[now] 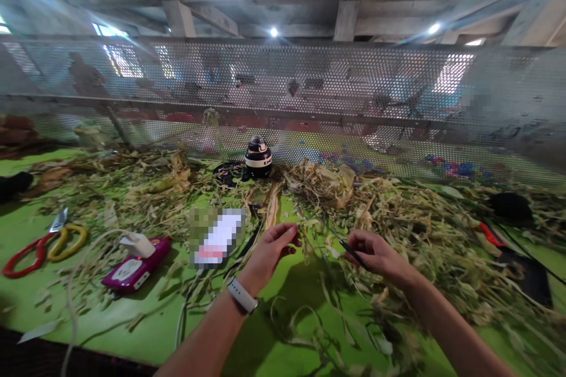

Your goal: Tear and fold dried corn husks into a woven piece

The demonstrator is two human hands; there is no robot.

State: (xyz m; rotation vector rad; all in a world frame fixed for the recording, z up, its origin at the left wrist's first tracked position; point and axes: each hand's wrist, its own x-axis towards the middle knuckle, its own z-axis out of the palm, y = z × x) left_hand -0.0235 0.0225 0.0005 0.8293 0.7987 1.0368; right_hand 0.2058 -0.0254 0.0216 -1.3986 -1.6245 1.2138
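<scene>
My left hand [279,242], with a white watch on its wrist, is over the middle of the green table [260,339]. Its thumb and fingertips are pinched together; whatever they hold is too small to name. To the right, my right hand [370,253] is closed around a thin dark tool [354,254], whose tip points up and left toward the plant strands. The two hands are apart. Dried pale-green plant strands [424,247] lie under and around my right hand, and a few curl on the table below both hands.
Red-and-yellow scissors [39,250], a purple power strip [137,268] with a white plug, and a blurred phone-like object [219,238] lie left. A black jar [258,159] stands before the perforated metal screen [287,82]. A black object [524,277] lies right.
</scene>
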